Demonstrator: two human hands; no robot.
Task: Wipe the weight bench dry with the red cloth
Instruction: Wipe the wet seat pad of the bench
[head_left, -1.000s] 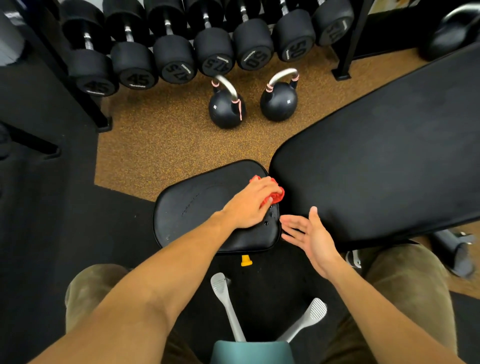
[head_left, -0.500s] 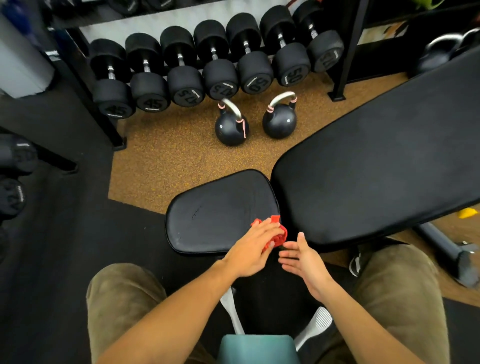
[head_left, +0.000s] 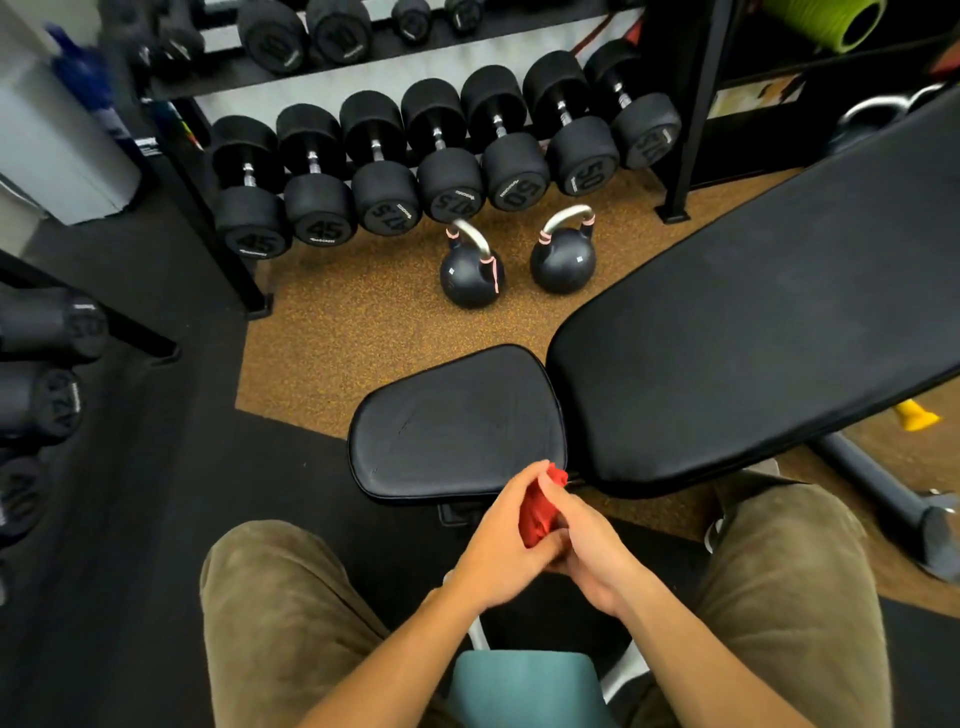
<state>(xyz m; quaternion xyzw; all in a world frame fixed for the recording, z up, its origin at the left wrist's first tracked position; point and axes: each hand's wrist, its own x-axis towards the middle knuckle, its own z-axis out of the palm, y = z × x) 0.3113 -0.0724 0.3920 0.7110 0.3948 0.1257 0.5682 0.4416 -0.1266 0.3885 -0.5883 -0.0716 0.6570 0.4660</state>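
The red cloth (head_left: 537, 512) is bunched between my two hands, just off the near edge of the bench seat. My left hand (head_left: 496, 551) grips it from the left and my right hand (head_left: 589, 556) holds it from the right, fingers curled round it. The weight bench has a small black seat pad (head_left: 447, 421) and a long black back pad (head_left: 753, 332) that slopes up to the right. Neither hand touches the pads.
Two black kettlebells (head_left: 470, 270) (head_left: 563, 257) stand on the brown floor beyond the seat. A rack of black dumbbells (head_left: 447, 166) runs behind them. The bench's frame leg (head_left: 883, 493) lies at the right. My knees flank a teal stool (head_left: 524, 686).
My left hand pulled the cloth off the seat pad toward me. My right hand closed in and now holds the cloth too. The view has tilted up, showing more of the rack.
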